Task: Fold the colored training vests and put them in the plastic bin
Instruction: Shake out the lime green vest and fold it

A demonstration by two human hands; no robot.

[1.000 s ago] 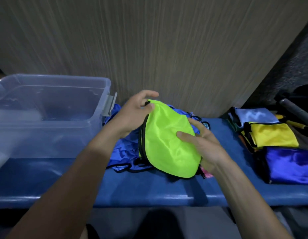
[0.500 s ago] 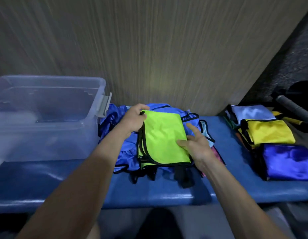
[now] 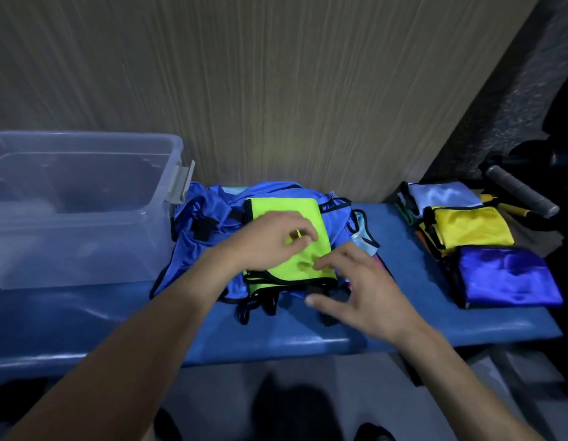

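Observation:
A folded neon-green vest (image 3: 286, 211) with black trim lies on a heap of unfolded blue vests (image 3: 209, 249) at the middle of the blue bench (image 3: 85, 316). My left hand (image 3: 266, 243) rests on top of the green vest, fingers loosely curled against the cloth. My right hand (image 3: 359, 288) hovers over the vest's near right corner with fingers spread, and its fingertips touch the fabric. The clear plastic bin (image 3: 82, 198) stands on the bench to the left, and I see no vest inside it.
On the right end of the bench lie folded vests: a white one (image 3: 441, 194), a yellow one (image 3: 470, 229) and a dark blue one (image 3: 505, 275). A grey-handled tool (image 3: 518, 195) lies behind them. A wooden wall panel (image 3: 276, 90) backs the bench.
The green vest went from a raised bundle to a flat fold on the blue heap. My left hand moved from its far left corner onto its top; my right hand slid to the near corner.

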